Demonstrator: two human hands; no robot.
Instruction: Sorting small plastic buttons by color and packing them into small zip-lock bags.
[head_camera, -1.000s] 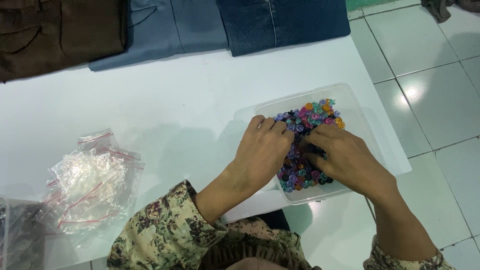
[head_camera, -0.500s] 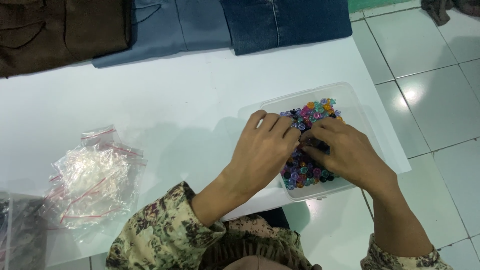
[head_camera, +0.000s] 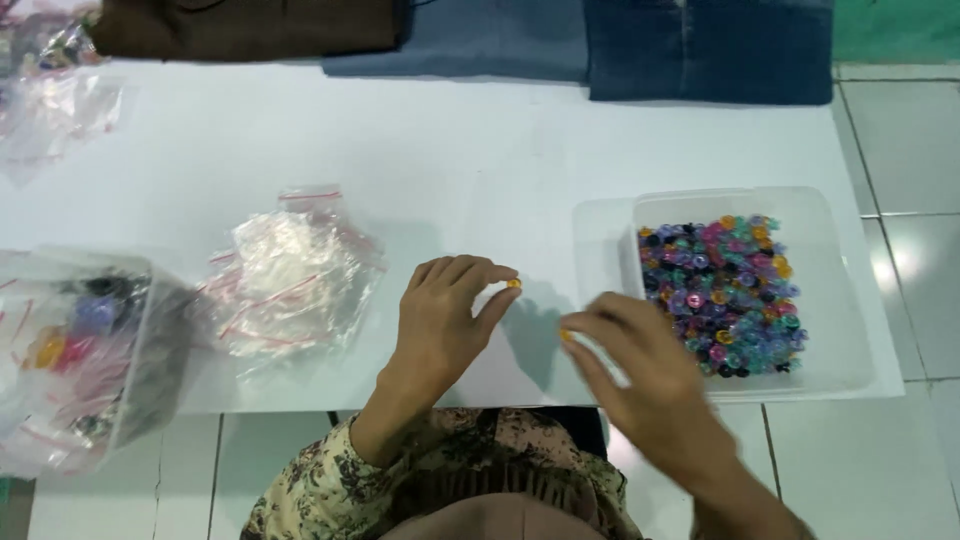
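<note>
While above smooth white table (head_camera: 400, 160), left hand (head_camera: 440, 315) fingers pinching round orange bead (head_camera: 513, 284); right hand (head_camera: 640, 370) pinching another.

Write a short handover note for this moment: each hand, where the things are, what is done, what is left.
Left hand: pinches a small orange button over the white table.
Right hand: holds another orange piece at its fingers, blurred.
Clear tray: right side, holding mixed coloured buttons.
Pile of empty zip bags: left of the hands.
Done: two orange pieces are out of the tray.
Left: nothing bagged here yet.
</note>
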